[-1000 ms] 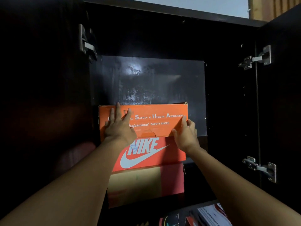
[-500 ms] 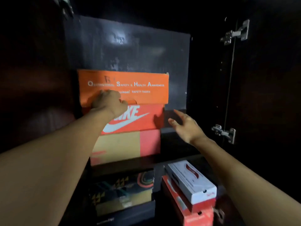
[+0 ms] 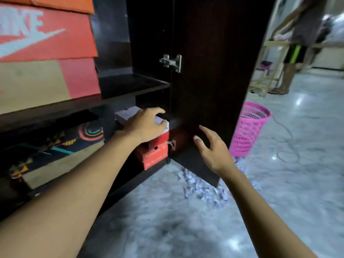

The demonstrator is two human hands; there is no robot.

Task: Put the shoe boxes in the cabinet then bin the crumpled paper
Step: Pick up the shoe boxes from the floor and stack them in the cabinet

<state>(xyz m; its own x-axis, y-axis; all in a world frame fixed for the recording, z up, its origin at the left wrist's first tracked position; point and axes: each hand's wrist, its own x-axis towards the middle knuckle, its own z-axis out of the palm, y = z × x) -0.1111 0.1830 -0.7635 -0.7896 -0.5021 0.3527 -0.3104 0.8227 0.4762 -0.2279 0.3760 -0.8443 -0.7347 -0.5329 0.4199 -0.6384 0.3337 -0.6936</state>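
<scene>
The white-lidded cardboard shoe box (image 3: 128,113) sits at the right end of the dark cabinet's lower shelf, stacked on two red cardboard boxes (image 3: 156,155). The left hand (image 3: 147,123) curls over its top and front edge. It looks light, stiff and smooth, so it is best held by the lid edge or both ends. The right hand (image 3: 212,149) hangs released, fingers spread, before the dark wooden door (image 3: 214,71). Soft white crumpled paper (image 3: 202,190) litters the glossy marble floor (image 3: 186,229) near a pink plastic mesh basket (image 3: 249,131).
</scene>
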